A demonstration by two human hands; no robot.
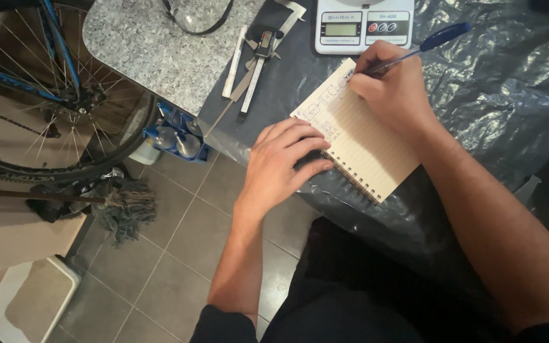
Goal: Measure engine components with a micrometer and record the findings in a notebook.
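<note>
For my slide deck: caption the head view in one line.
Right hand writes with a pen in a notebook steadied by the left hand, beside a caliper and scale.

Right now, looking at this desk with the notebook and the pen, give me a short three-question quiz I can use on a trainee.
1. True or false: the right hand holds the blue ballpoint pen with its tip on the cream spiral-bound notebook.
2. Which does the left hand rest on? A) the white digital scale B) the notebook's spiral edge C) the grey digital caliper
3. Fill in: on the tiled floor, a grey string mop lies beside a bicycle ______.

Key
1. True.
2. B: the fingers lie over the notebook's lower left edge on the black plastic sheet.
3. Wheel.
</note>
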